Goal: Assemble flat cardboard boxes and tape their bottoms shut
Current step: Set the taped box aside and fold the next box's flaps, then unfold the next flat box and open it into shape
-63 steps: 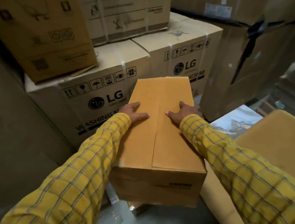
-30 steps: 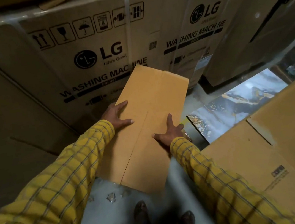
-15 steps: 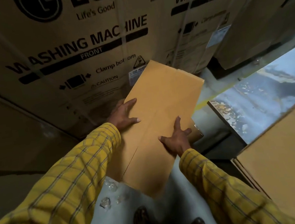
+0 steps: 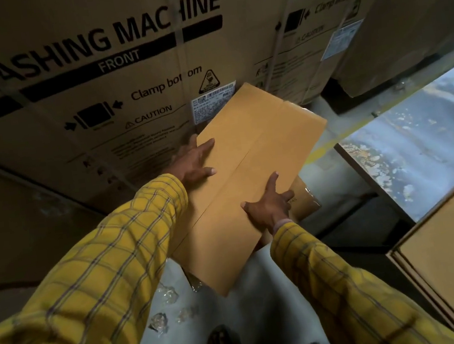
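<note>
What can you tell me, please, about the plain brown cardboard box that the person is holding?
The plain brown cardboard box is a long, smooth carton, tilted, seen flap side up. Its two flaps are folded shut and meet at a seam running lengthwise; no tape shows there. The left hand lies flat on its left edge, the right hand on its right edge, fingers spread. It is held above the grey floor, before a printed washing-machine carton.

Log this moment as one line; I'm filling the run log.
stage: flaps closed, untaped | left hand: flat on box | right hand: flat on box | behind: washing machine carton
</note>
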`<action>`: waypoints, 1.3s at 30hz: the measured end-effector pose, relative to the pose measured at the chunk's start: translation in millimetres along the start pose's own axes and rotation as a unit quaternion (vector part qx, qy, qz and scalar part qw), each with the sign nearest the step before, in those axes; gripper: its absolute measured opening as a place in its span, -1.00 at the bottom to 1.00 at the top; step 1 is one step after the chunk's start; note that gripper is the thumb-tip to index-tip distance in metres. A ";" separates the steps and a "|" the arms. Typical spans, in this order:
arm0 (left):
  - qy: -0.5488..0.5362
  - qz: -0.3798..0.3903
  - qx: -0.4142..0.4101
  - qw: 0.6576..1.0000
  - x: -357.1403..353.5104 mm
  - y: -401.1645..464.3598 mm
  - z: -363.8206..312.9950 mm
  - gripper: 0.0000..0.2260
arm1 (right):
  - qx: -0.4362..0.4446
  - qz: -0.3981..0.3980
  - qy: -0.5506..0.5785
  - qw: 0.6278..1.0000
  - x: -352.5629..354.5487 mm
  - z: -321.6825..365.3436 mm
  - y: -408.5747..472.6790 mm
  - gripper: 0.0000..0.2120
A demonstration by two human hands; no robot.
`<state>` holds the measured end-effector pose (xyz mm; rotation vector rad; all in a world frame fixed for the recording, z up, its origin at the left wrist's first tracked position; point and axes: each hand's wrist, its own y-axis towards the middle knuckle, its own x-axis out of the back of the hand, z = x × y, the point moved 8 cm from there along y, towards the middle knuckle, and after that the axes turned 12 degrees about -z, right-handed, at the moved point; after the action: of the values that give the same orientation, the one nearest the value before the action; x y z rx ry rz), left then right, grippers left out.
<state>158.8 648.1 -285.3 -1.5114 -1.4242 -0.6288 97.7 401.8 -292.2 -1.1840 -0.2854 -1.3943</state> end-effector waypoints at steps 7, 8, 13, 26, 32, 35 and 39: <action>0.051 0.000 0.003 0.999 7.4 -37.7 -19.1 -0.40 | -0.012 0.058 0.001 0.998 16.1 3.9 -31.4 0.12; 0.054 0.002 -0.001 0.999 12.5 -45.2 -24.4 -0.43 | -0.004 0.061 0.005 0.998 23.6 8.2 -38.8 0.12; 0.066 -0.023 -0.039 0.997 57.3 -82.8 -69.1 -0.39 | 0.073 0.032 0.041 0.996 83.4 39.4 -81.0 0.10; 0.068 -0.041 -0.217 0.973 109.5 -159.4 -320.7 -0.38 | 0.144 -0.158 0.158 0.964 341.6 -15.1 -166.4 0.07; 0.114 0.012 -0.304 0.946 48.2 -180.9 -459.2 -0.33 | 0.004 -0.204 0.132 0.970 408.8 -160.7 -161.3 0.08; 0.147 0.044 -0.345 0.926 7.3 -201.5 -519.1 -0.30 | -0.057 -0.221 0.126 0.965 429.3 -232.1 -166.0 0.09; 0.178 0.106 -0.388 0.898 -54.2 -229.9 -571.2 -0.26 | -0.123 -0.241 0.101 0.957 442.7 -317.3 -183.4 0.04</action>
<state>58.2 98.6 -20.9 -1.9819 -0.7221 -1.3601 -97.6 -59.8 -10.8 -1.2073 -0.2712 -2.0113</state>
